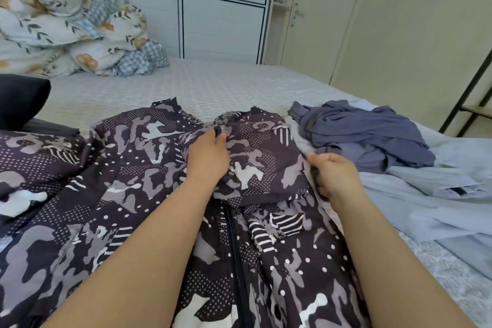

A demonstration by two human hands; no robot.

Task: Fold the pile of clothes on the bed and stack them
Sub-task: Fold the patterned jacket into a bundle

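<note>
A dark camouflage-print jacket (127, 184) with a black front zip lies spread across the bed in front of me. Its right sleeve is folded in over the chest. My left hand (209, 157) pinches the jacket's fabric near the collar, fingers curled into it. At the jacket's right edge my right hand (331, 176) grips the folded shoulder, thumb on top. To the right lie a crumpled slate-blue garment (367, 136) and a pale blue shirt (439, 202).
The bed (149, 88) has a light patterned sheet. A bundled floral duvet (66, 32) sits at the back left against grey drawers (221, 8). A black folded item (21, 98) lies at the left edge. A dark metal rack (468, 93) stands at the right.
</note>
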